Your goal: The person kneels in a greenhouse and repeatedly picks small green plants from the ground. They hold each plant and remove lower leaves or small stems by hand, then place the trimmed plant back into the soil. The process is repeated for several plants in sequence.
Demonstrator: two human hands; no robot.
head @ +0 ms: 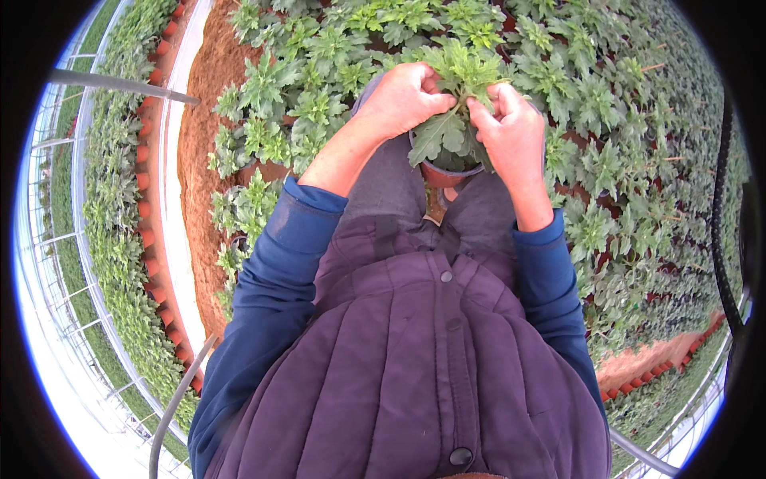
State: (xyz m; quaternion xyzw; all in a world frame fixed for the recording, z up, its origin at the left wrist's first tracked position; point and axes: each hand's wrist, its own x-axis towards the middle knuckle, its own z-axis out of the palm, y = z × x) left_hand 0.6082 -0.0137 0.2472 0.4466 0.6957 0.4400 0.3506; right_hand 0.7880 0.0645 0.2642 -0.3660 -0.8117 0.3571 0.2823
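Note:
A leafy green potted plant (464, 69), with lobed leaves like a chrysanthemum's, stands between my knees in a reddish-brown plastic pot (446, 177). My left hand (410, 99) is at the left side of its stem, thumb and fingertips pinched together among the leaves. From the right, my right hand (508, 123) grips at the stem or a leaf stalk just below the top leaves, with its thumb towards the left hand. Large lower leaves (441, 133) hang over the pot's rim. What exactly lies between the fingertips is partly hidden by foliage.
Rows of similar potted plants (311, 78) stand ahead and on both sides. At the left are bare reddish soil (206, 149), a white strip (179, 120) and a row of orange pots (143, 179). Grey metal pipes (128, 84) reach in from the left edge.

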